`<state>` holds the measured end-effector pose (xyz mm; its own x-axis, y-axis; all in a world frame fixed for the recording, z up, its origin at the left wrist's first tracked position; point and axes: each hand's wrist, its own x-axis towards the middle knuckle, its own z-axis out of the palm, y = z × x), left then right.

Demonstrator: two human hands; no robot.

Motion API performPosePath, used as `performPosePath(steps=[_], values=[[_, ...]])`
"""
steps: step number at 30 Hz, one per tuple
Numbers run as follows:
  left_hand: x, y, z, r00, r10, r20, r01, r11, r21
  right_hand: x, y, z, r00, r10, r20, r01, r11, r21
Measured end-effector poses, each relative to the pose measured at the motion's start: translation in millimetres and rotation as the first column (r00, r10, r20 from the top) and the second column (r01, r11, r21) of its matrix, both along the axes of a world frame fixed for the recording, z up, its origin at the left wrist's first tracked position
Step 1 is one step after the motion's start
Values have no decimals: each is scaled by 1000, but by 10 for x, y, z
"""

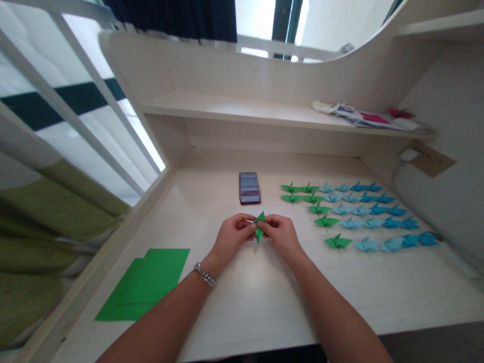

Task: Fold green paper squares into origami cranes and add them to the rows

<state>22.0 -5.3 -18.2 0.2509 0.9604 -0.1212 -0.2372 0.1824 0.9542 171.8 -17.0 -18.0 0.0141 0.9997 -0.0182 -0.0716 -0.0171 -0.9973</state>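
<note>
A small folded piece of green paper [259, 235], pointed at its top and bottom ends, is held upright over the middle of the desk. My left hand [233, 235] pinches it from the left side. From the right, my right hand [281, 233] pinches the same piece, the two thumbs close together on its front. The fingers cover the middle of the folds. Green paper sheets [151, 282] lie overlapping at the left, partly under my left forearm. To the right stand rows of folded paper cranes, with green cranes [338, 242] at the left ends and blue cranes [410, 241] at the right.
A phone [249, 188] lies just beyond my hands. Above the desk runs a shelf [234, 108] with papers [363, 117] at its right. A cable [427, 212] comes down from the wall socket [431, 157]. White rails [86, 96] border the left side.
</note>
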Motion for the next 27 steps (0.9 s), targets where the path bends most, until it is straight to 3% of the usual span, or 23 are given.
performPosePath(steps=[16,27], values=[[1,-30,57,998,-60,9,60,996,-59,-68,-47,86,980,-159,119,141,980,142],[13,-54,71,993,-120,20,121,987,-101,-60,-57,127,967,-215,137,195,970,142]])
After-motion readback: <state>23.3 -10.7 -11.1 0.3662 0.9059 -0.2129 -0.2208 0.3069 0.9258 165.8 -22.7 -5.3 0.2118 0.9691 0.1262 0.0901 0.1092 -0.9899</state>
